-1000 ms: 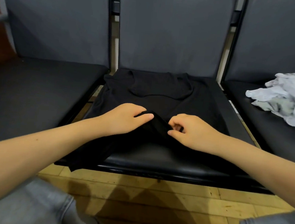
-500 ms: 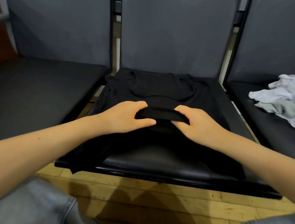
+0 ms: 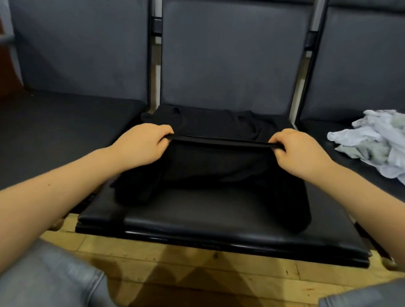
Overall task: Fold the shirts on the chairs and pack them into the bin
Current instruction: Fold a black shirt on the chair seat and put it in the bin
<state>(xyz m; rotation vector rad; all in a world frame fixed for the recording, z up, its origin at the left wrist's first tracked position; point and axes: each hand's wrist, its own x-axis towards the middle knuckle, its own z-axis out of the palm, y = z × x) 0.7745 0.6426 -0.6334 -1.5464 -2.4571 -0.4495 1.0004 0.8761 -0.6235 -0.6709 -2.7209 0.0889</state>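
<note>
Two hands pinching one black shirt (image 3: 215,164) on the middle chair seat (image 3: 227,226): left hand (image 3: 143,145) and right hand (image 3: 299,154) gripped its raised hem, stretched taut between them. Pale shirts (image 3: 388,145) heaped on right seat.

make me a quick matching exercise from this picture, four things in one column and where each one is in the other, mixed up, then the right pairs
Things:
1. black shirt
2. pile of white and grey shirts
3. left hand
4. right hand

Places:
A. heaped on the right chair's seat
B. gripping the left end of the stretched black edge
C. spread on the middle chair's seat
D. gripping the right end of the stretched black edge

Pairs: 1-C, 2-A, 3-B, 4-D
</note>
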